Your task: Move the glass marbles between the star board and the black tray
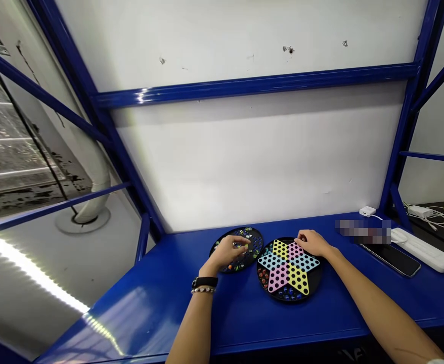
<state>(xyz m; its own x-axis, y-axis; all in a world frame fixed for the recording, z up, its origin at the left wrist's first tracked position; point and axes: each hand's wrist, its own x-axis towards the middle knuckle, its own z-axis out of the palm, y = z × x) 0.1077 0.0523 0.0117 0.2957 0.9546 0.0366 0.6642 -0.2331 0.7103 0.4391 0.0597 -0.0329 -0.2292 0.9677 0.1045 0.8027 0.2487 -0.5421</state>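
A round black Chinese checkers board (310, 290) lies on the blue tabletop, with a star of yellow, pink and light blue points full of holes. Blue marbles (288, 293) and red marbles (262, 277) rest in its side pockets. Left of it is a round black tray (259, 233) scattered with marbles of mixed colours. Over this tray my left hand (227, 250) pinches thumb and forefinger around what looks like a small yellow-green marble. My right hand (313, 242) is at the board's far right rim, fingertips closed by the pink point; whatever they hold is hidden.
A black phone (391, 258) and a white power strip (423, 250) lie on the right of the blue table (138, 303). A white charger (367, 211) with a cable sits behind them. Blue metal bars (252, 87) frame the white panel at the back.
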